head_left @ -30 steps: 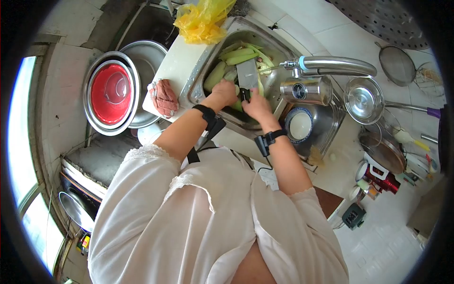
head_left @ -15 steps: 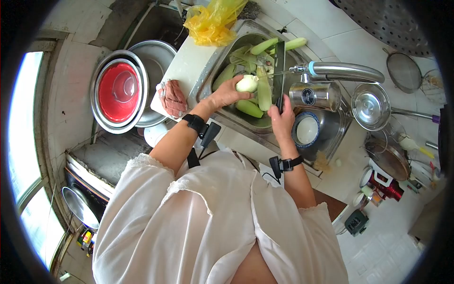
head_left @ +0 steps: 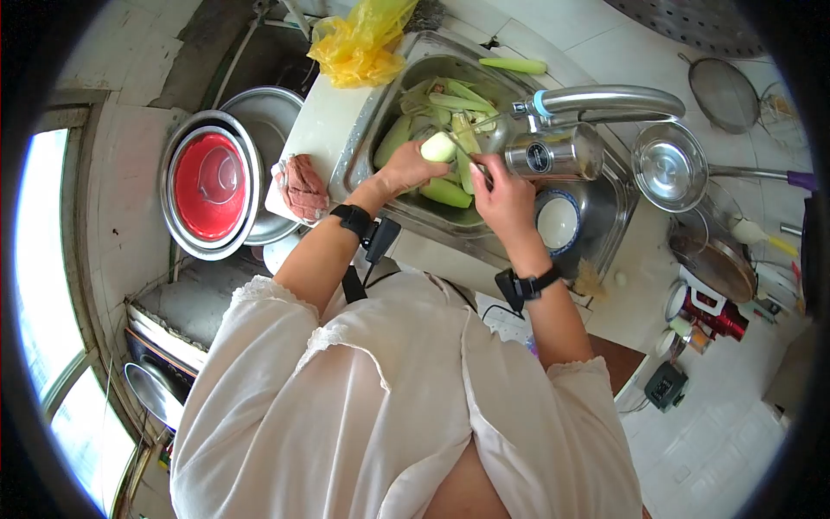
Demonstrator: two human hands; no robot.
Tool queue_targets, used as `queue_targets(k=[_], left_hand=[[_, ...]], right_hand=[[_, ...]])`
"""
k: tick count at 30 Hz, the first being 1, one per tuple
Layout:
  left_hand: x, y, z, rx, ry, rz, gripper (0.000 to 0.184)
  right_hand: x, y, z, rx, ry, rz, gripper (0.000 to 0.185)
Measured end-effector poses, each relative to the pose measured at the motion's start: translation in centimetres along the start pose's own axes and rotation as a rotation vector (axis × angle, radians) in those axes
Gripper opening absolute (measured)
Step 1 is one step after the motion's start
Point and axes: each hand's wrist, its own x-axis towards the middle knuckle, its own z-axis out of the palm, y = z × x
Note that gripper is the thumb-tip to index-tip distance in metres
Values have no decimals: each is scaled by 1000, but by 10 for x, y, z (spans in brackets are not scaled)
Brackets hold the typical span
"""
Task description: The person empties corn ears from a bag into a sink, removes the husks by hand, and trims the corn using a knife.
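My left hand (head_left: 403,169) is closed around a pale green-white vegetable (head_left: 438,147) above the sink (head_left: 353,160); its exact kind is unclear. My right hand (head_left: 505,204) grips a knife (head_left: 464,154), whose blade appears nearly edge-on and points toward the vegetable. Whether blade and vegetable touch, I cannot tell. Below both hands, long green leafy pieces (head_left: 393,143) and a larger green piece (head_left: 447,193) lie in the basin. A thin stream of water seems to run from the faucet (head_left: 605,101) toward the vegetable.
Right of my hands stand a steel canister (head_left: 566,154) and a blue-rimmed bowl (head_left: 558,221). Raw meat (head_left: 303,188) rests on the left counter edge, near stacked basins with a red one (head_left: 207,186). A yellow plastic bag (head_left: 356,52) and a green vegetable (head_left: 513,66) lie behind the sink.
The knife has turned from a broad upright blade at the right to nearly edge-on against the vegetable. My right hand has moved left, closer to my left hand.
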Motion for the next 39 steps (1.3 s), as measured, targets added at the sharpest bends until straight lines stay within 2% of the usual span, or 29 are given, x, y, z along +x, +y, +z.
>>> queue_targets(k=[2,4,5,6,8,10,11,12,14,16,17,18,19,20,22,24,25,26,28,29,30,31,34,36,37,39], left_hand=[[4,9,2,-13,26,28,40],[-5,2,7,-4,118,63,43],[-1,1,4,125,98,48,43],[0,1,2,123,106,49,43],[5,3,-3,236,116,8,46],[4,2,-6,149,116,12,45],[3,3,-6,134,129,54,46],[1,6,-3,118,139,100,46],[8,-17,5,201,176,195,46],[19,-25,0,366,289,370,46],[24,-34,0,363,277,233,47],[18,-19,-5,299,175,129,48],[23,-20,-9,373,224,185,48],[23,-20,-11,445,265,234,49],[15,-13,-14,344,196,157,51],[11,-2,-11,424,187,156,52],[10,-10,-8,447,196,269,51],[14,-15,-8,459,238,281,51],[12,-18,-12,389,243,215,54],[10,-22,-12,421,210,178,53],[17,-20,-14,461,180,161,52],[20,-24,-10,453,254,245,46],[6,6,-9,296,199,220,44],[6,12,-9,392,208,226,44],[5,8,-10,368,218,304,44],[7,-3,-13,383,249,390,48]], right_hand=[[-4,16,8,-324,-279,51,17],[-4,15,12,-303,-253,68,17],[-12,12,11,-263,-305,174,17],[-4,10,12,-225,-338,255,17],[4,0,6,-180,-291,226,17],[13,-14,0,46,-13,55,19],[8,-11,1,-23,-111,102,19],[-1,-2,6,-28,-109,111,19],[-6,21,19,-344,-360,158,19],[-1,8,15,-339,-377,161,18],[-3,7,16,-285,-349,181,17],[0,-1,13,-253,-421,286,17],[0,0,13,-283,-369,200,17],[2,-7,12,-163,-191,116,16],[8,-16,6,-70,-123,100,16],[-3,16,22,-381,-391,212,15],[-2,30,21,-379,-267,129,14],[0,45,21,-379,-255,111,14],[2,44,14,-294,-7,2,16],[-6,40,13,-231,-137,196,15],[-1,24,6,-234,-142,205,15],[12,6,3,-207,-105,153,17],[-3,14,17,-118,-128,129,24],[-13,52,30,-430,-304,212,19],[-11,64,31,-472,-161,85,21],[-3,73,29,-475,-190,81,22]])
